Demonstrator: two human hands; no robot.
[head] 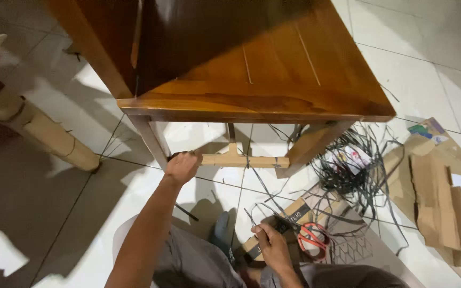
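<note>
Two hands at work, as I see it from the head view. My left hand [181, 166] is closed round the cardboard-wrapped crossbar [238, 160] under the wooden tabletop [273, 80]. My right hand [271, 246] pinches a black strap [265, 205] above orange-handled scissors [312, 238]. Tangled black strapping [356, 170] lies on the tiled floor [428, 80], torn brown cardboard [444, 197] just beyond.

**Polished wood, dull wrapping**

I see a wooden table [252, 80] with a glossy, smooth amber varnish that mirrors the light. Matt brown cardboard wraps its lower crossbar [241, 160], which my left hand [181, 166] grips, and one leg [308, 144]. The floor tiles [428, 80] are pale glazed ceramic, shiny. Black plastic strapping [358, 165] looks slick. The scissors [311, 237] have orange plastic handles. Flattened cardboard [438, 197] looks rough and torn.
</note>
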